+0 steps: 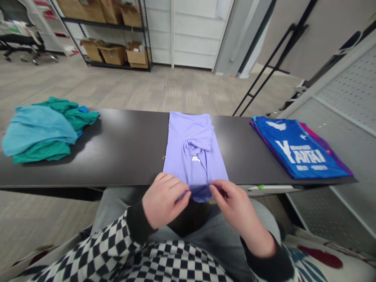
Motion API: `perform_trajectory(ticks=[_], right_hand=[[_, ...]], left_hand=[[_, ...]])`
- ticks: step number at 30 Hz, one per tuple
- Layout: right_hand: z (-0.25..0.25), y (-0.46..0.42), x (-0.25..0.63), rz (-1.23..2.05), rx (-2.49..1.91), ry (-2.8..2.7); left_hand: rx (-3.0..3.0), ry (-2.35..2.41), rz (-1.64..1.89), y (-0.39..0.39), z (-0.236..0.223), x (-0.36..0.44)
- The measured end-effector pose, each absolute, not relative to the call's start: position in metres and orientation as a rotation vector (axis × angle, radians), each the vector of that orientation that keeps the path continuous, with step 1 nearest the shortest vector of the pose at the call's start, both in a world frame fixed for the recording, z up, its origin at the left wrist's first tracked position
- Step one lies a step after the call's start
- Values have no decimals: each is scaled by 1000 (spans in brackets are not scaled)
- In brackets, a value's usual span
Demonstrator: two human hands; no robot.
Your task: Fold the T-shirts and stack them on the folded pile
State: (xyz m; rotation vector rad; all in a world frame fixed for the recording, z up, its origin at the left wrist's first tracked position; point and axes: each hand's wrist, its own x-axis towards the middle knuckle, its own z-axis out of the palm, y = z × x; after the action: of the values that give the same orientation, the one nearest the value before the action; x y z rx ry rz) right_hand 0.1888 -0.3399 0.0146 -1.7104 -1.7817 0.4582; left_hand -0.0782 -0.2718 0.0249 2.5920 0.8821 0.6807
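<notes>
A lavender T-shirt [179, 145] lies partly folded on the dark table, its sleeve turned inward over a small white print. Its near end hangs over the table's front edge. At the left of that end, my left hand [166, 199] pinches the cloth between thumb and fingers. My right hand [235, 201] has its thumb and forefinger closed on the cloth at the right of the same end. The two hands are a short way apart, with lavender fabric between them.
Teal and light blue clothes [41, 129] are heaped on the left of the black table [132, 149]. Folded jerseys [302, 150], a blue one on top, lie at the right end. Behind stand a shelf with cardboard boxes [113, 53] and a perforated panel [352, 86] at right.
</notes>
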Motion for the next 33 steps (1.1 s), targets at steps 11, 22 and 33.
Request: perform_trajectory(ticks=[11,22,33], right_hand=[[-27,-359,268,548,-2040,-1709],[-69,-355,210,1170,-1721,-1249],[-46,-383,192,1066,-1693,-2081]], left_hand=[[1597,1430,514,-287,-103,-155],[1208,1075,633,-271,-116,-119],[1849,978,246,-323,-101,-131]])
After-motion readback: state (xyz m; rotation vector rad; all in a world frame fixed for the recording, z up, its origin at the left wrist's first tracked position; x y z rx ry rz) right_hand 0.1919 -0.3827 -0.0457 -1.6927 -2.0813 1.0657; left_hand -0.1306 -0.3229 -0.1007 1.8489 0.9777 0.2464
